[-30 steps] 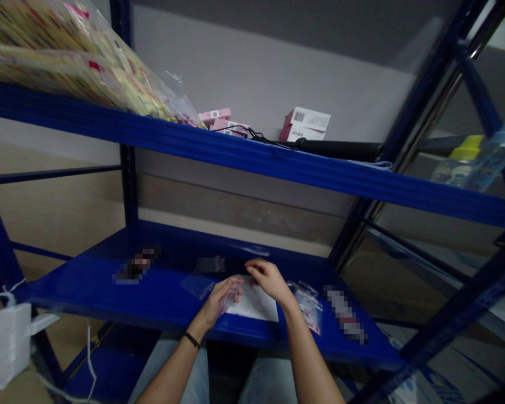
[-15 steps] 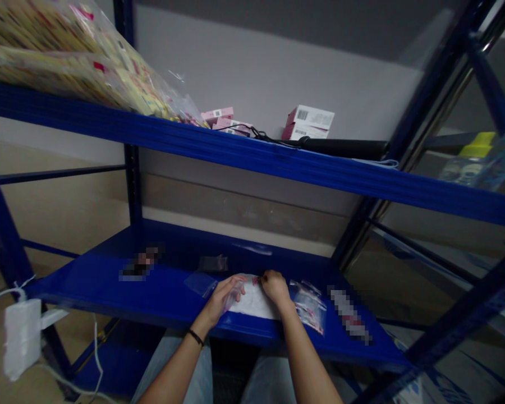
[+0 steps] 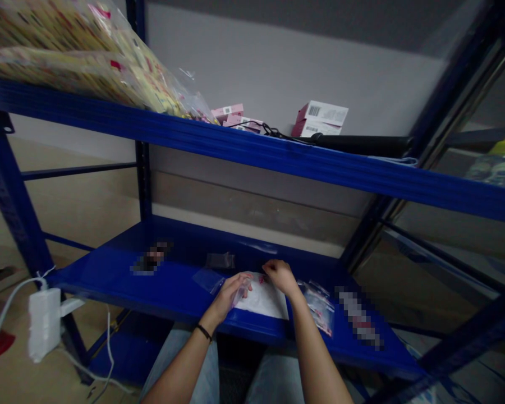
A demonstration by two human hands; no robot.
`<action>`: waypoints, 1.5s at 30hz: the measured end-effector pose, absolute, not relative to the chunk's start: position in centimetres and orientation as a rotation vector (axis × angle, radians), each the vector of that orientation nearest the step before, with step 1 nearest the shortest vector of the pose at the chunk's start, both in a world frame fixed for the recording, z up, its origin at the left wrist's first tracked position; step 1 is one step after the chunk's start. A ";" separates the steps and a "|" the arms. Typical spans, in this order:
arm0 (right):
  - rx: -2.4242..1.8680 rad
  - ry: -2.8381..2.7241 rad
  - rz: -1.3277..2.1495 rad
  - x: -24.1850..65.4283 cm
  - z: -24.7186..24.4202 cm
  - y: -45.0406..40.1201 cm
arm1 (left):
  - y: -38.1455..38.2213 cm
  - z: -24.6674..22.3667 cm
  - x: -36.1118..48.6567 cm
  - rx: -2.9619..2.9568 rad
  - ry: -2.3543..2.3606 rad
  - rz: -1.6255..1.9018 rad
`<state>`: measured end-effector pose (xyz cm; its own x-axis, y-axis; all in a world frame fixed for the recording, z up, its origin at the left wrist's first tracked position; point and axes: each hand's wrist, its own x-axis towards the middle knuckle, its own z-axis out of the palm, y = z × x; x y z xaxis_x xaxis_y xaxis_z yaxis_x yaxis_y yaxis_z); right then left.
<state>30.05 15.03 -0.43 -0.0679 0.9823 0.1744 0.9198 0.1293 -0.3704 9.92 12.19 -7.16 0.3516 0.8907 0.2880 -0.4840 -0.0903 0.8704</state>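
Observation:
On the blue shelf in front of me lies a white sheet or cloth (image 3: 266,302), with a few small pinkish-red pieces (image 3: 261,278) near its far edge. My left hand (image 3: 229,293) is at the sheet's left side, its fingers curled round a clear plastic bag (image 3: 240,292). My right hand (image 3: 281,276) hovers over the far right part of the sheet, fingertips pinched together; whatever they hold is too small to make out. Just right of the sheet, filled clear bags (image 3: 320,311) with pink and white contents lie in a pile.
Flat clear bags (image 3: 208,279) and another small stack of bags (image 3: 221,260) lie left of the sheet. Blurred-out items sit at both ends of the shelf (image 3: 122,286). Above is a blue beam (image 3: 252,143) with boxes (image 3: 320,119); a white power strip (image 3: 44,322) hangs left.
My right hand has lifted slightly away from the small red pieces toward the far edge of the sheet. My left hand keeps the clear bag. The whole view has shifted a little.

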 end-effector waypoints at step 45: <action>-1.226 -1.652 0.919 25.5 -8.7 -4.1 | -1.2 -7.2 4.0 1.876 0.937 0.928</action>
<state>25.47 -4.06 -8.67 -0.1479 0.9671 0.2068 0.3341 0.2456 -0.9100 3.97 -1.20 -7.18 0.4510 0.8587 0.2434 0.2517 -0.3840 0.8884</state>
